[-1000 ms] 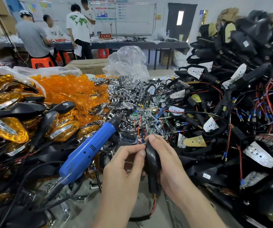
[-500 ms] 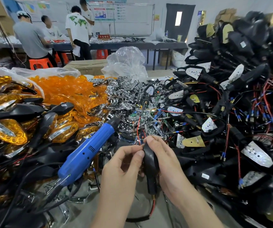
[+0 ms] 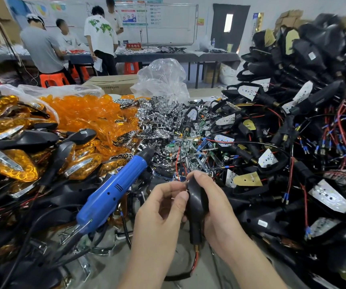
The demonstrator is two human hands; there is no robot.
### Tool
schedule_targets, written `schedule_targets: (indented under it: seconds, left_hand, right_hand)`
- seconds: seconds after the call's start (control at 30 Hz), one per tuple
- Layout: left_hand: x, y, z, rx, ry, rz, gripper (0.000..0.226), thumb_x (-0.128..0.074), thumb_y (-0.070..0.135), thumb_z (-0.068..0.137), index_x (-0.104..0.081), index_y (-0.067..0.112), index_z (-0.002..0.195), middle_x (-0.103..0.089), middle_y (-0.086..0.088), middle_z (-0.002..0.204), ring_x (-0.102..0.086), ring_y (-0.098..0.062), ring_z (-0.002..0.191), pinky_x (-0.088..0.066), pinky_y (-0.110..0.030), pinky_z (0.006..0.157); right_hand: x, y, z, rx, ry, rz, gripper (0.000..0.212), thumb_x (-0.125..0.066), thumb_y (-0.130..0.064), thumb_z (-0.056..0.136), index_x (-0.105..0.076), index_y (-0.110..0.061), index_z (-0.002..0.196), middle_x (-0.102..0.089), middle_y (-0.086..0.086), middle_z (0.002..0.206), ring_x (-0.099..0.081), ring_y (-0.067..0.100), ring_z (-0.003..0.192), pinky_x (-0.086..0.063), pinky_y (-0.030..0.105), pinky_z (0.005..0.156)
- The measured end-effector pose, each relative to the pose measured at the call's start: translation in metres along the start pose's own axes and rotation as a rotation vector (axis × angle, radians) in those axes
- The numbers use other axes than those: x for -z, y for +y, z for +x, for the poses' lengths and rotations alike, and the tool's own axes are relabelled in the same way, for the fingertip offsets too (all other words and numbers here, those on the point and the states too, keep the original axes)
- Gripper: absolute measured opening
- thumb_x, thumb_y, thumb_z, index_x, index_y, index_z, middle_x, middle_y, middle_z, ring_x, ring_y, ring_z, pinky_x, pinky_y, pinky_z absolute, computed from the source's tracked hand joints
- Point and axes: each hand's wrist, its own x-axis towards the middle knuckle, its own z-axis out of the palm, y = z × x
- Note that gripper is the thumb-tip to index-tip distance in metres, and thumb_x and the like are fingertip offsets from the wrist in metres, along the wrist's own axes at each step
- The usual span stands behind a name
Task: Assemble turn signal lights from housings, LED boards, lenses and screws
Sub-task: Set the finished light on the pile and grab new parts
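My right hand [image 3: 216,213] grips a black turn signal housing [image 3: 196,203] upright by its body, stem down, with red and black wires trailing from the stem. My left hand [image 3: 161,207] is beside it, thumb and forefinger pinching at the housing's left edge near a small metal part; what they hold is too small to tell. A blue electric screwdriver [image 3: 113,190] lies on the pile to the left, tip pointing up and right.
Amber lenses [image 3: 88,113] are heaped at the back left, chrome reflectors [image 3: 159,119] in the middle, black housings with LED boards and wires [image 3: 289,142] at the right. Finished amber lights [image 3: 13,165] lie at the left. Several people stand at a far table [image 3: 168,56].
The view has shifted slightly. My left thumb and forefinger have closed in at the housing's edge. My right hand keeps the same grip.
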Motion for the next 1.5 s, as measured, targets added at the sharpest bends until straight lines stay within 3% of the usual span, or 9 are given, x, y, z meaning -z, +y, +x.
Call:
schedule_targets:
  seconds: [0.3,0.6,0.83,1.3,1.5]
  left_hand:
    - [-0.003,0.005,-0.003,0.004,0.023,-0.117,0.013,-0.063,0.008,0.093,-0.07,0.019,0.095,-0.073,0.004,0.079,-0.068,-0.006,0.072,-0.054,-0.017,0.063]
    - [-0.005,0.009,-0.004,-0.012,0.006,-0.166,0.01,-0.06,0.006,0.094,-0.067,0.012,0.096,-0.072,-0.001,0.075,-0.066,-0.013,0.063,-0.055,-0.02,0.064]
    - [-0.008,0.008,-0.006,-0.005,0.005,-0.167,0.013,-0.058,0.002,0.095,-0.066,0.012,0.096,-0.075,0.001,0.08,-0.071,-0.011,0.067,-0.055,-0.016,0.065]
    - [-0.007,0.012,-0.005,0.011,0.025,-0.084,0.013,-0.054,0.008,0.099,-0.066,0.012,0.097,-0.071,0.001,0.074,-0.064,-0.007,0.064,-0.051,-0.015,0.061]
    - [-0.001,0.009,0.005,0.278,0.122,-0.284,0.017,-0.048,0.011,0.104,-0.065,0.01,0.103,-0.072,-0.006,0.075,-0.066,-0.017,0.063,-0.054,-0.024,0.053]
  right_hand:
    - [-0.001,-0.004,0.0,-0.096,0.013,0.213,0.025,-0.068,-0.046,0.075,-0.073,-0.022,0.077,-0.063,0.002,0.071,-0.056,0.016,0.051,-0.043,0.025,0.043]
    - [0.001,-0.004,0.0,-0.105,-0.016,0.367,0.027,-0.06,-0.041,0.091,-0.072,-0.019,0.082,-0.061,0.002,0.07,-0.054,0.015,0.049,-0.045,0.023,0.04]
    - [0.001,-0.002,-0.001,-0.166,-0.075,0.619,0.026,-0.065,-0.039,0.088,-0.069,-0.013,0.085,-0.057,0.0,0.072,-0.055,0.012,0.051,-0.046,0.021,0.038]
    - [0.002,0.0,0.0,-0.035,-0.105,0.416,0.026,-0.063,-0.042,0.088,-0.071,-0.018,0.085,-0.059,0.004,0.071,-0.054,0.017,0.052,-0.047,0.026,0.043]
    - [0.001,0.002,0.004,-0.045,-0.081,0.397,0.032,-0.061,-0.047,0.09,-0.074,-0.019,0.084,-0.058,0.003,0.071,-0.053,0.017,0.052,-0.047,0.026,0.044]
